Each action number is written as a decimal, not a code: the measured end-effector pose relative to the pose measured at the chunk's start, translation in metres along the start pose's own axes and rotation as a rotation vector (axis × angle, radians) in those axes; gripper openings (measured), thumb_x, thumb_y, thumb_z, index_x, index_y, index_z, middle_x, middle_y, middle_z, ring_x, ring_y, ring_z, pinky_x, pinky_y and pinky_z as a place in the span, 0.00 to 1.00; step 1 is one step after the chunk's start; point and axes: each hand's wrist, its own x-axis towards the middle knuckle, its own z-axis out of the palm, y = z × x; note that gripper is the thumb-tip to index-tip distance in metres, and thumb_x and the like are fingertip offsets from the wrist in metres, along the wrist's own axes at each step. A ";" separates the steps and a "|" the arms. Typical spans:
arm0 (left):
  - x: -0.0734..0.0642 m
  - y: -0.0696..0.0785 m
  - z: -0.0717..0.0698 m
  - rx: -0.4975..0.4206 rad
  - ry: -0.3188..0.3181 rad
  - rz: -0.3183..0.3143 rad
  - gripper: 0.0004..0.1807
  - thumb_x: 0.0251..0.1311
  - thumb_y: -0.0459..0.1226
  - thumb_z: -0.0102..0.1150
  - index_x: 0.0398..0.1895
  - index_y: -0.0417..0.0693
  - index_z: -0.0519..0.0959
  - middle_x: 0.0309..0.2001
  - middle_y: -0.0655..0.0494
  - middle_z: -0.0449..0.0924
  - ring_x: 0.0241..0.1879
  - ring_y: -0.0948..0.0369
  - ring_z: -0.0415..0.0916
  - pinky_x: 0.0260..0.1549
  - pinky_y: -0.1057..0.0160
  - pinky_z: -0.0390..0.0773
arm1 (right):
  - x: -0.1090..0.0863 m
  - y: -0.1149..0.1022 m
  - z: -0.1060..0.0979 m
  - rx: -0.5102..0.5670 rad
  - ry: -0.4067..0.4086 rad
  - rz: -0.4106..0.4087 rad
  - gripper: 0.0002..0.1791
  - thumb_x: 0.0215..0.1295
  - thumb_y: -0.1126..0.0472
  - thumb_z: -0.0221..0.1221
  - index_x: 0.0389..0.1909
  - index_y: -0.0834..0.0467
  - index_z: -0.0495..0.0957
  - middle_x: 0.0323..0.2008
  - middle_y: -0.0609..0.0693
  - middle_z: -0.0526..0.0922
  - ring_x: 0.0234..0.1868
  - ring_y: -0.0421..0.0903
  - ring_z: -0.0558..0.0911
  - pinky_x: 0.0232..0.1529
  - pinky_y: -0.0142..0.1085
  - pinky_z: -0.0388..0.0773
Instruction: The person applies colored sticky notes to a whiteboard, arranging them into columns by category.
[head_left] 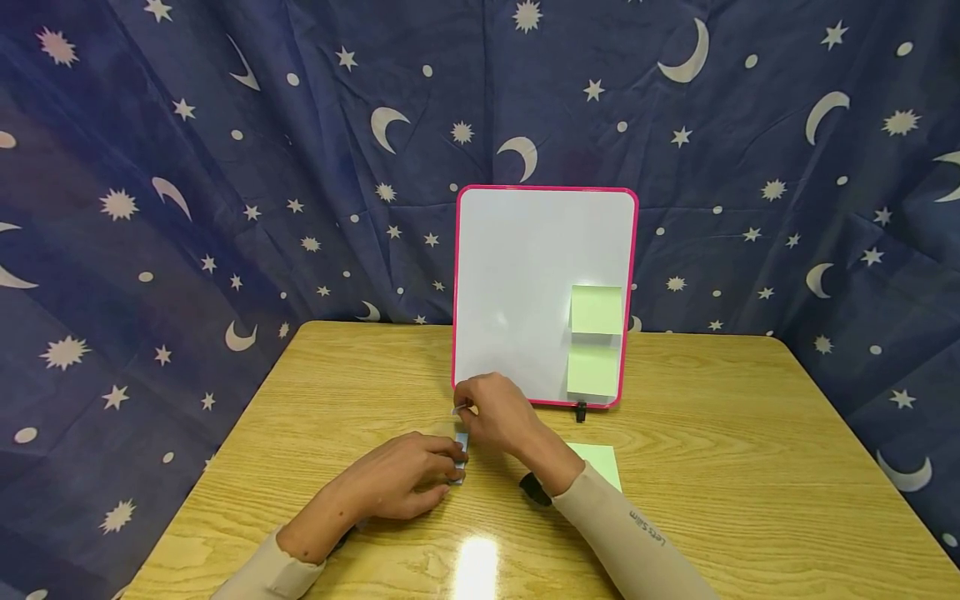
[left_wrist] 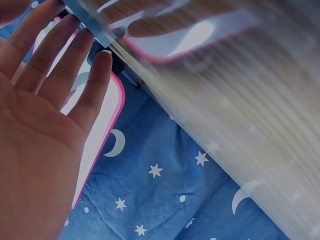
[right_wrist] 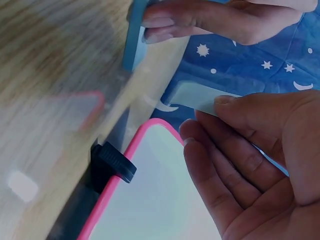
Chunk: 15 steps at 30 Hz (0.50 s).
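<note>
In the head view my right hand [head_left: 495, 412] is in front of the whiteboard's lower left corner. Its thumb and fingers pinch a pale, slightly curled sticky note [right_wrist: 192, 96], which sticks out past the fingertips in the right wrist view. My left hand [head_left: 408, 477] is low over the table, palm down. Its fingertips press on a small light blue sticky note pad [head_left: 461, 457], partly hidden beneath them. From the left wrist camera, the fingers [left_wrist: 62, 70] look nearly straight, reaching to the pad's edge.
A whiteboard [head_left: 525, 275] with a pink frame stands upright at the back of the wooden table [head_left: 712, 433]. Two green sticky notes [head_left: 596, 310] are on its lower right. Another green sheet [head_left: 600, 461] lies near my right forearm. Black clips [right_wrist: 114, 162] hold the board's lower edge.
</note>
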 end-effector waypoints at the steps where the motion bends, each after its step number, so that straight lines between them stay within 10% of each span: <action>1: 0.000 0.000 0.000 0.001 0.000 0.000 0.12 0.73 0.40 0.61 0.55 0.57 0.89 0.63 0.62 0.81 0.62 0.63 0.79 0.60 0.55 0.81 | 0.000 0.000 -0.001 0.005 0.009 -0.003 0.09 0.62 0.70 0.67 0.28 0.53 0.86 0.29 0.42 0.88 0.33 0.41 0.85 0.39 0.36 0.83; 15: 0.000 -0.001 0.001 0.004 0.007 0.006 0.12 0.73 0.40 0.62 0.54 0.56 0.89 0.63 0.62 0.81 0.62 0.63 0.79 0.60 0.54 0.81 | 0.001 0.000 -0.004 0.035 0.100 -0.018 0.06 0.60 0.72 0.68 0.31 0.57 0.87 0.33 0.46 0.89 0.37 0.43 0.87 0.41 0.37 0.85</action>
